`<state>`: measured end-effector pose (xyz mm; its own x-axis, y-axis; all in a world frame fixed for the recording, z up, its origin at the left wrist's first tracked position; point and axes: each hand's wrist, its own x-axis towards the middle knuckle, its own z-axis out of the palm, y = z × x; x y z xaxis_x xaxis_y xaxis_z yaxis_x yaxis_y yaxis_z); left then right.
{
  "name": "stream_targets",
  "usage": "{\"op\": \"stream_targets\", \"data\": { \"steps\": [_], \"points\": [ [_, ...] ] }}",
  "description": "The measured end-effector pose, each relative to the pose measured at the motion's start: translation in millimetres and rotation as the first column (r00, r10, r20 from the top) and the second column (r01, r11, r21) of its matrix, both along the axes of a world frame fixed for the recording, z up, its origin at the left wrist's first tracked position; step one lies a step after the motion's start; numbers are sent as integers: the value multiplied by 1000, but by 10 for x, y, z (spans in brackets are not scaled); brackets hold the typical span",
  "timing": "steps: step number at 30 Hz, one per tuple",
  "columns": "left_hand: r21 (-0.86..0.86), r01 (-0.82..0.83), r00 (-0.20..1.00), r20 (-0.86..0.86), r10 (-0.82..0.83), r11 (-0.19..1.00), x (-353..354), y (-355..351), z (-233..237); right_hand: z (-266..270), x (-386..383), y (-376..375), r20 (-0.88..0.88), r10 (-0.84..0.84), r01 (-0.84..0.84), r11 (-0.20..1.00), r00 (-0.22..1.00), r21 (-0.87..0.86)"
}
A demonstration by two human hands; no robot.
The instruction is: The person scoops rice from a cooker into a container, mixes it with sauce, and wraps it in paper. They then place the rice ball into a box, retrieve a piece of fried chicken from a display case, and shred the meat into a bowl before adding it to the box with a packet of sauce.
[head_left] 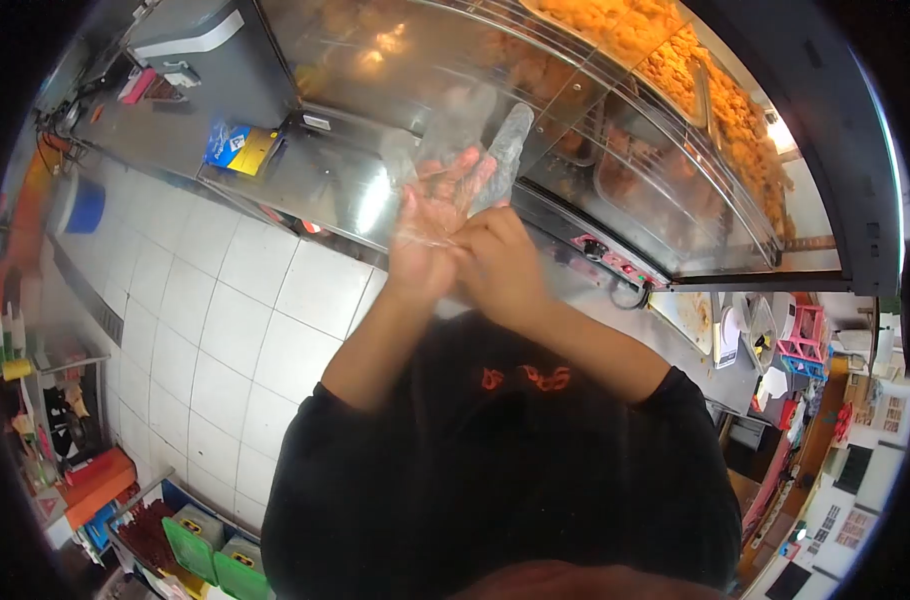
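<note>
A thin clear plastic glove (512,150) covers my left hand (427,225), its loose finger ends standing out beyond my fingertips. My left palm faces up, with the fingers apart. My right hand (505,262) is closed on the glove near the left wrist, and its fingertips are partly hidden there. Both hands are held in front of my chest, close to the edge of the steel counter (340,190). Some of the glove is smeared by motion.
Ahead and right stands a glass display cabinet (565,120) with fried food (665,60) on racks and a control knob (593,250) below. A blue and yellow packet (243,148) lies on the counter. White tiled floor (245,290) is at left; a scale (729,335) stands at right.
</note>
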<state>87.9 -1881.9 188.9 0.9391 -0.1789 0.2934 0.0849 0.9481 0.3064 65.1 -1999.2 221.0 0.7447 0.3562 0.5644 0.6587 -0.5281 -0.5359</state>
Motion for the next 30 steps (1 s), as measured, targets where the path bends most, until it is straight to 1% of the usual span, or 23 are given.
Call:
{"op": "stream_targets", "data": {
  "steps": [2, 3, 5, 6, 8, 9, 11, 12, 14, 15, 16, 17, 18, 19, 21, 22, 23, 24, 26, 27, 28, 29, 30],
  "points": [
    [15, -101, 979, -178, 102, 995, 44, -18, -84, -114, 39, -8, 28, 250, -246, 964, 968, -99],
    [9, -106, 978, -177, 106, 994, 76, 17, -121, -116, 42, 7, 28, 255, -251, 962, 967, -105],
    [-199, 16, 999, 51, -6, 980, 116, 125, -125, -101, 16, 53, -17, 315, -315, 949, 949, -28],
    [-206, 7, 999, 52, 4, 979, 94, 117, -80, -61, 29, 59, -19, 324, -324, 945, 946, -34],
    [-60, -214, 970, -133, 205, 975, 11, 76, 86, 35, 48, 51, -29, 264, -264, 964, 964, 14],
    [-69, -222, 968, -135, 211, 973, 29, 125, 179, 11, 19, 69, -32, 272, -272, 962, 962, 6],
    [59, -270, 937, -215, 276, 961, 93, 254, 302, -22, -35, 125, -60, 529, -531, 847, 846, -25],
    [52, -272, 937, -213, 277, 961, 127, 318, 286, 33, 34, 134, -61, 531, -533, 845, 845, -33],
    [90, -433, 879, -179, 442, 897, 230, 479, 259, 272, 379, 150, -54, 528, -511, 786, 848, -348],
    [87, -441, 875, -178, 450, 893, 280, 547, 216, 383, 656, 160, 145, 415, -328, 853, 898, -406],
    [115, -503, 838, -177, 516, 856, 340, 601, 144, 506, 970, 165, 344, 292, -131, 898, 892, -421],
    [144, -563, 795, -174, 581, 814, 398, 634, 77, 674, 1245, 194, 507, 181, 99, 873, 843, -477],
    [143, -577, 786, -173, 594, 805, 459, 644, 29, 825, 1436, 221, 662, 94, 325, 815, 743, -480],
    [173, -607, 757, -171, 630, 776, 523, 633, -12, 917, 1522, 213, 663, 112, 306, 822, 740, -481],
    [199, -660, 704, -172, 689, 724, 691, 599, -141, 1051, 1713, 206, 751, 230, 544, 564, 619, -621],
    [252, -702, 664, -108, 740, 666, 790, 566, -237, 1087, 1738, 193, 749, 251, 526, 577, 614, -625],
    [305, -736, 623, -45, 781, 604, 897, 541, -332, 1102, 1677, 153, 700, 222, 541, 493, 679, -681],
    [311, -745, 606, -56, 794, 591, 1015, 509, -428, 1101, 1596, 96, 644, 181, 543, 400, 743, -739],
    [322, -834, 489, 54, 870, 449, 1239, 543, -634, 1110, 1484, 4, 615, 101, 541, 379, 782, -750],
    [336, -837, 470, 37, 882, 432, 1309, 656, -711, 1119, 1409, -42, 603, 46, 563, 305, 797, -768],
    [537, -836, 335, 340, 879, 111, 1376, 790, -761, 1129, 1321, -123, 594, -10, 580, 227, 804, -782],
    [602, -759, 255, 625, 738, -248, 1454, 914, -774, 1073, 1225, -377, 637, -8, 617, 258, 771, -744],
    [615, -744, 232, 606, 760, -263, 1560, 1077, -732, 991, 1199, -607, 678, 13, 646, 292, 735, -705]
  ]
}}
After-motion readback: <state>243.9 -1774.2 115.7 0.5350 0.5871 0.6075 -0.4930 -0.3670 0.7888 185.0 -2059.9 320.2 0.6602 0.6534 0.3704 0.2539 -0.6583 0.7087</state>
